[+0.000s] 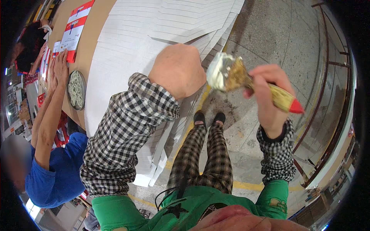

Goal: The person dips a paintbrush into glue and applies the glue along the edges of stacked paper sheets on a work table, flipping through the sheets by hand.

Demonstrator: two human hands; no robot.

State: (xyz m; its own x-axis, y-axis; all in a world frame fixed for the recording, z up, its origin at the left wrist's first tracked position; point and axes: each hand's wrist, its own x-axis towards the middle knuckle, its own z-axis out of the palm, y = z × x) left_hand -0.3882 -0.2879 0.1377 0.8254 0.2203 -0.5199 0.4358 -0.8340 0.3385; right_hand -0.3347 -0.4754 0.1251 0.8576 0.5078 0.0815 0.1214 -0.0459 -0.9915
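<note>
My right hand (269, 96) grips a paintbrush (279, 96) with a worn yellow handle and red end. Its bristles (221, 73) are coated in thick white paste and point left, near my left hand but apart from it. My left hand (178, 71) is curled into a fist over the right edge of a wide fan of overlapping white paper sheets (119, 46). The fingers are tucked underneath, so what they hold, if anything, is hidden. Dark lines mark the staggered sheet edges.
Left of the sheets, a brown tabletop (101, 17) bears red-and-white printed sheets (73, 36) and a round dish of pale rings (76, 90). A co-worker in a blue shirt (58, 173) reaches across there; another person stands beyond. A rusty metal frame (325, 77) stands at right.
</note>
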